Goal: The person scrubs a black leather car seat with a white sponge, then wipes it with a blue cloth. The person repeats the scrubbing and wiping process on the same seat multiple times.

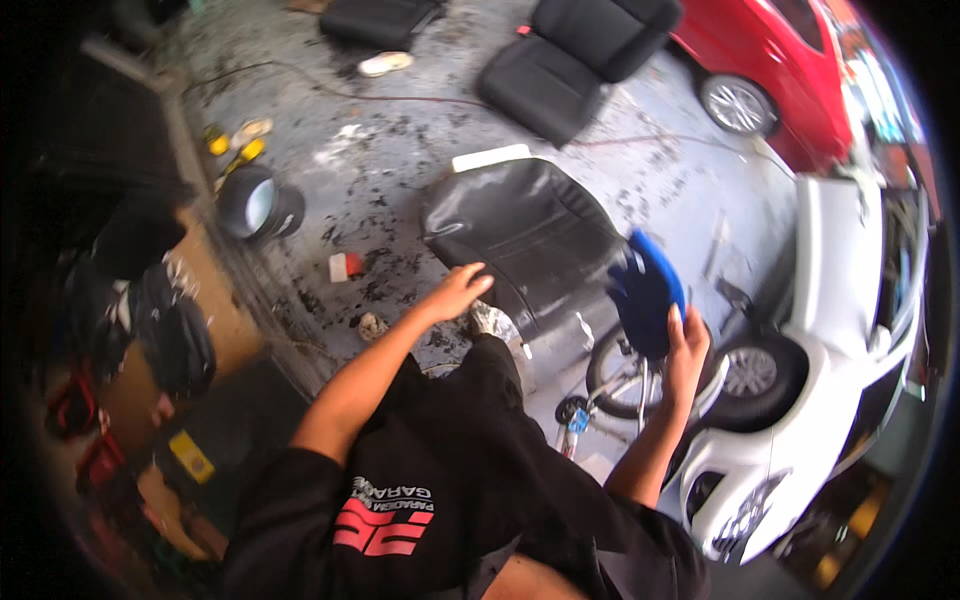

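A black leather-like seat cover (520, 215) lies creased on the floor in front of me. Over its near left edge hovers my left hand (458, 290), fingers apart, with nothing in it; whether it touches the cover I cannot tell. Off to the right, my right hand (687, 345) grips a dark blue, flat, floppy piece (645, 300) with a brighter blue edge and a ragged left side. Its exact kind is unclear because it is blurred. My shoe (493, 322) stands by the cover's near edge.
Beyond the cover is a black car seat (565, 75). A dark bucket (258, 203) stands left, near a red and white item (345, 266). To the right are a small bicycle (625, 385), a white car (800, 400) and a red car (760, 70). Dark scraps litter the floor.
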Available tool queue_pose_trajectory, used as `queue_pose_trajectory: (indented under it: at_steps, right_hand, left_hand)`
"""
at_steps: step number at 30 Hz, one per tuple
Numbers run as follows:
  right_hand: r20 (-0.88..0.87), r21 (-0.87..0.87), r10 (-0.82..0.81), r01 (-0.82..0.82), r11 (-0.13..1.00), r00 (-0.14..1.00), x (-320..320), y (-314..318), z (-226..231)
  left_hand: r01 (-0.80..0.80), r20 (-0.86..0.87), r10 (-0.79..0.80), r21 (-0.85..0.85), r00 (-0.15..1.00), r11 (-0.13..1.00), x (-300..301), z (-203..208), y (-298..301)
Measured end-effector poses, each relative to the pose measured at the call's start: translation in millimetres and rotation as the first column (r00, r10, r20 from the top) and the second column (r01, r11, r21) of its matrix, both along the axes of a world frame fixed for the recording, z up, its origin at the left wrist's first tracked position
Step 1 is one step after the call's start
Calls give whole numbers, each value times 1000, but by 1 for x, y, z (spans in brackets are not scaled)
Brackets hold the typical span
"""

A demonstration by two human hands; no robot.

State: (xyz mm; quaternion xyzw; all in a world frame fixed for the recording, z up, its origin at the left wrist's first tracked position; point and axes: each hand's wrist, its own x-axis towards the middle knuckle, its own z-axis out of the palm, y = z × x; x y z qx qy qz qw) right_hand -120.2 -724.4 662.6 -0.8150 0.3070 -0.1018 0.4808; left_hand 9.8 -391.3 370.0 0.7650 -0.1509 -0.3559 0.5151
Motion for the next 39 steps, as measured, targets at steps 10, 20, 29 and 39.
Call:
queue_pose_trajectory:
  at_steps: [10, 20, 29, 39]
  right_hand:
    - [513, 463, -94, -183, 867, 853, 114, 193, 63]
    - [-1, 619, 381, -299, 726, 924, 299, 501, -282]
    - [-93, 404, 660, -578, 710, 746, 473, 778, -513]
    - [-655, -19, 566, -759, 651, 501, 571, 973, -915]
  left_hand:
    - [-320, -351, 52, -771, 935, 550, 88, 139, 124]
    - [-833, -587, 609, -236, 533, 501, 134, 13, 381]
    - [-997, -371, 925, -8, 77, 80, 278, -227, 653]
    - [-701, 556, 436, 633, 707, 330, 403, -659, 723]
